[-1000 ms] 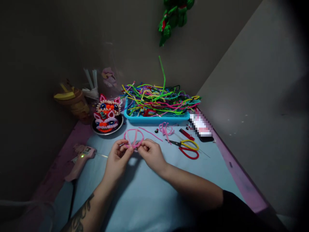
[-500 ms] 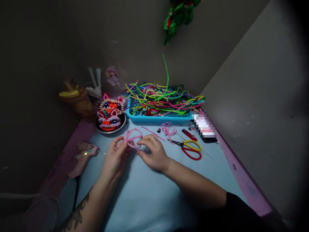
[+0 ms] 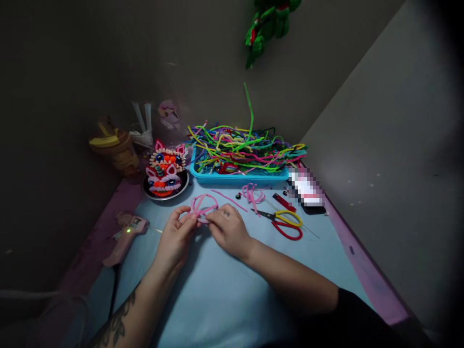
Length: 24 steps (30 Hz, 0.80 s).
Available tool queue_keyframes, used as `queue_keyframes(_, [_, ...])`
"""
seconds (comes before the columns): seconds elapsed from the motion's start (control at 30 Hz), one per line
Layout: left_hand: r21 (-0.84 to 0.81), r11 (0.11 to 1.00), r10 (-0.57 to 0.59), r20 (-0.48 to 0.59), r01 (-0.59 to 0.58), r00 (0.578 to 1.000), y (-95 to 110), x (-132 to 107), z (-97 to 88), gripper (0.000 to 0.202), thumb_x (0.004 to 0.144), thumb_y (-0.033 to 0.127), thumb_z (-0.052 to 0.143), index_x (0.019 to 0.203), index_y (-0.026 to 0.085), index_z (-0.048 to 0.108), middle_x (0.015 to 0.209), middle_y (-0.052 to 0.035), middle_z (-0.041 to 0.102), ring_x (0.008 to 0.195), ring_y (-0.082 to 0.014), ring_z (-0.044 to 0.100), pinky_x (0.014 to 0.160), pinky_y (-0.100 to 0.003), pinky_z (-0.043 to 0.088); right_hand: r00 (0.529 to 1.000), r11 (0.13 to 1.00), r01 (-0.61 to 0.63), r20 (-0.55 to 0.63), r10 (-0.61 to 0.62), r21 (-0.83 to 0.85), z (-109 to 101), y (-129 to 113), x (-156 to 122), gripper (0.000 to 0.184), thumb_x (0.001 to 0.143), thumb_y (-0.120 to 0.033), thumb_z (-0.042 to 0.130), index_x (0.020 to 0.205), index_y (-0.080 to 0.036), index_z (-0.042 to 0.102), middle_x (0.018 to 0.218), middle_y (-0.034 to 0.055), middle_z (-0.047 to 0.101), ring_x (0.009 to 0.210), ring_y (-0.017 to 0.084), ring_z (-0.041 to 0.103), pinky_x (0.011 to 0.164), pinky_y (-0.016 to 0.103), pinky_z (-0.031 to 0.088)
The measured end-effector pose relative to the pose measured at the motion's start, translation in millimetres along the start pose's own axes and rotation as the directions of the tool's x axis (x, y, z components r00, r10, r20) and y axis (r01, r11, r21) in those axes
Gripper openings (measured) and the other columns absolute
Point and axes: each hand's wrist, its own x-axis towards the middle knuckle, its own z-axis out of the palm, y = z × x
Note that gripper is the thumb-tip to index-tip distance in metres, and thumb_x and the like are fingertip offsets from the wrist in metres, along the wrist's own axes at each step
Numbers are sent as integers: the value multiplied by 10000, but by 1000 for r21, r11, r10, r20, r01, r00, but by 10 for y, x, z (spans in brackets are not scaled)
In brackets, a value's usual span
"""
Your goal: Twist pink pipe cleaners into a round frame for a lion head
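Both my hands meet over the light blue table (image 3: 217, 290). My left hand (image 3: 176, 238) pinches the near end of a pink pipe-cleaner shape (image 3: 203, 205), a bundle of curved loops standing up from my fingertips. My right hand (image 3: 229, 230) pinches the same piece from the right, fingers curled tight on it. Loose pink pipe cleaners (image 3: 250, 193) lie just behind my right hand.
A blue tray (image 3: 239, 178) heaped with coloured pipe cleaners stands at the back. A finished pipe-cleaner lion head (image 3: 165, 170) sits on a dark plate. Scissors (image 3: 286, 223), a red lighter (image 3: 283, 201), a phone (image 3: 307, 191) lie right; a pink glue gun (image 3: 125, 234) left.
My right hand, which lay flatter over the pink shape half a second ago, has closed back into a pinch on it. The loops have shifted slightly right. The view has hardly moved.
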Motion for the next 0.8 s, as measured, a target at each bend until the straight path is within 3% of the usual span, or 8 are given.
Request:
queue_keyframes(0.23, [71,995,70,-17,-68,997,8,6,-5,458,600,322,864,937,193,582,631,39,680,570,-87,585,566,-182,423,994,990,-104,-13,106,91,30,13,16,129,842,-178,652,940,-247,701,876,15,756,849,214,525,806,382,450])
queue_keyframes(0.3, [99,990,104,-27,-101,994,12,5,-11,448,607,333,859,931,194,583,642,35,682,571,-86,579,561,-181,413,991,986,-112,-54,119,122,25,12,23,146,813,-221,693,957,-243,700,905,22,759,860,218,529,806,390,458])
queue_keyframes(0.4, [128,982,146,-48,-139,988,21,8,-19,445,604,339,858,921,197,580,651,37,678,579,-86,577,568,-181,408,990,983,-88,-95,104,163,5,20,25,169,816,-169,653,962,-243,692,909,20,756,865,208,546,817,393,464])
queue_keyframes(0.5, [158,973,184,-81,-169,980,29,15,-20,444,599,338,854,916,198,577,649,42,665,585,-93,581,573,-189,409,996,987,-14,-80,27,161,-22,25,12,249,821,-80,575,955,-256,688,877,13,751,859,197,562,820,394,461])
queue_keyframes(0.67, [178,968,194,-86,-176,977,30,16,-14,421,606,301,838,907,194,564,631,46,649,585,-97,579,582,-196,414,964,942,266,-27,-266,203,-62,-10,-10,314,812,-43,531,999,-252,671,882,13,736,840,175,592,815,374,471])
queue_keyframes(0.8, [137,988,76,-31,-71,997,22,11,-13,408,618,290,825,911,191,558,613,48,644,532,-85,548,534,-186,389,957,938,290,-48,-286,189,-74,-31,-9,300,827,-67,551,1054,-238,645,879,32,718,839,178,599,808,368,472])
